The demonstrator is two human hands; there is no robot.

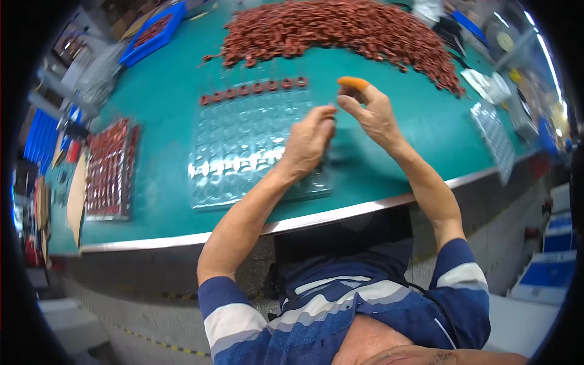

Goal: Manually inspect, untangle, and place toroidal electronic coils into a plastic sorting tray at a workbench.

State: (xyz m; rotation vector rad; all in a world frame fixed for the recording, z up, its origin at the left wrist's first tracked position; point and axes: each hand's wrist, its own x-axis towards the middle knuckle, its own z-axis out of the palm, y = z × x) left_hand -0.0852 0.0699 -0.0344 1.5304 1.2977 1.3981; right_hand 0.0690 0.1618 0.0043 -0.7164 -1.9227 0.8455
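Note:
On the green table lies a clear plastic blister tray [240, 131] with rows of round pockets. Its far row holds several small red ring-shaped parts [244, 90] with thin leads pointing away from me. My left hand [309, 141] is over the tray's right side, its fingers pinched together; what they hold is too small to make out. Just right of the tray, my right hand [374, 115] is raised, with an orange finger cover [353, 83] on one finger. Its thumb and covered finger curl toward each other, and anything between them cannot be made out.
A large heap of red parts [328, 27] spreads along the far side. Filled trays [109, 170] are stacked at left, and a blue bin [155, 33] of parts stands far left. Another clear tray [494, 140] and a white cloth-like item [486, 85] lie at right.

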